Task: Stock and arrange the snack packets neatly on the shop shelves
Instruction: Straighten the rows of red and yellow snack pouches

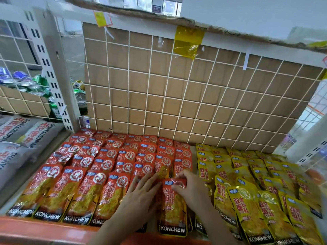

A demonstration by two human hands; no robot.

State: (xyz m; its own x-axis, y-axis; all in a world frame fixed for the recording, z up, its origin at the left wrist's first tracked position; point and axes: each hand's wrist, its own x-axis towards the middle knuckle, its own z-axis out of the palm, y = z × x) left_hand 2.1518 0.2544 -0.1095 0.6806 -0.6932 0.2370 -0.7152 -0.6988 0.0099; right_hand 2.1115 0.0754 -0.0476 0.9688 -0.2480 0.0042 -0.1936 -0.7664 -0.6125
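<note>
Red snack packets point(109, 167) lie in overlapping rows on the left half of the shelf point(35, 225). Yellow snack packets point(256, 183) fill the right half. My right hand point(191, 186) pinches the top edge of one red packet point(174, 207) at the front of the last red column. My left hand point(139, 193) lies flat, fingers straight, on the neighbouring red packets just left of it.
A white wire grid with cardboard point(185, 89) behind it backs the shelf. Drink cans point(40, 85) stand behind the grid at the left. Grey bags point(21, 137) lie on the neighbouring shelf at the left. An orange strip runs along the front edge.
</note>
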